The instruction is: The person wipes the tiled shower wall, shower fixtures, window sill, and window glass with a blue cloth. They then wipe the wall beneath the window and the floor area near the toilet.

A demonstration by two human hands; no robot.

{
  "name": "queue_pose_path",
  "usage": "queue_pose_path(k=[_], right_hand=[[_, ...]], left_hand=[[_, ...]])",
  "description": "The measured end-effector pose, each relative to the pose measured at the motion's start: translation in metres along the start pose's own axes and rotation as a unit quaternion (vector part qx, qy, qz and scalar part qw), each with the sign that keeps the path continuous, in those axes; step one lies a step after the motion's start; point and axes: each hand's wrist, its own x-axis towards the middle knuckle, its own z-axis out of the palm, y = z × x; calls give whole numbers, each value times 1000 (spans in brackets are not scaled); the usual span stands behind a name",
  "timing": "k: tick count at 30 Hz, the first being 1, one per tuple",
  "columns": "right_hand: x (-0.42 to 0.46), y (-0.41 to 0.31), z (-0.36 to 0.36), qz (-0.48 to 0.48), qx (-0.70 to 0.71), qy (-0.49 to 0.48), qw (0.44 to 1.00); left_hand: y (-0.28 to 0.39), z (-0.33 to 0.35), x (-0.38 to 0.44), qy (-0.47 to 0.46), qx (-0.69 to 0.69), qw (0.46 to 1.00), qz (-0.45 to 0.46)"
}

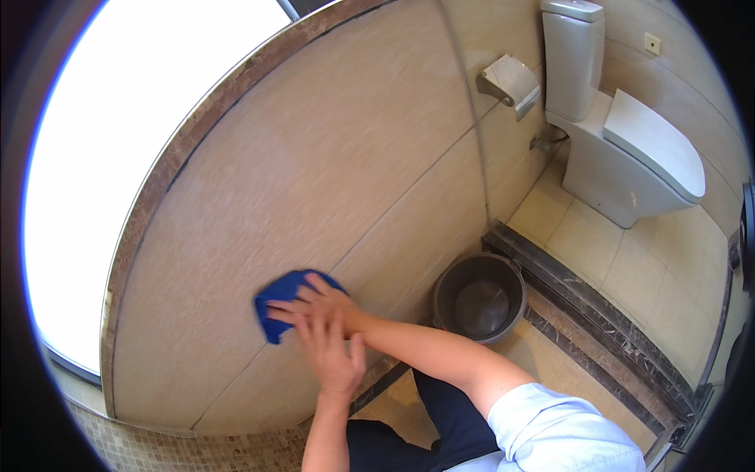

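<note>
A dark blue cloth (282,289) lies spread against the beige tiled wall (283,177). Pressing it flat there is my right hand (323,308), its fingers splayed across the fabric. My left hand (335,363) overlaps the back of my right hand near the wrist, fingers somewhat apart and blurred. Whether its fingertips also reach the cloth cannot be told. A dark grey bucket (445,298) stands on the floor to the right of both hands, close to the wall; its inside looks dark and a little shiny.
A dark marble curb (601,318) runs behind the bucket. Past it are a white toilet (655,147) and a metal toilet paper holder (510,82) on the wall. A bright window (118,147) with a brown stone border is at left. Small mosaic tiles (194,451) lie lower left.
</note>
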Motion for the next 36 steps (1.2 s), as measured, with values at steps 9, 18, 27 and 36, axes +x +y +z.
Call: queue_pose_path(k=[9, 18, 27, 36], right_hand=[[16, 91, -96, 234, -60, 356, 902], [63, 33, -98, 84, -26, 247, 965], [-53, 148, -63, 268, -138, 344, 889], [56, 111, -169, 256, -53, 378, 888]], left_hand=[[77, -33, 140, -50, -47, 983, 168], [38, -28, 86, 90, 11, 993, 81], [83, 18, 104, -130, -68, 978, 147], [14, -26, 161, 166, 70, 973, 144]])
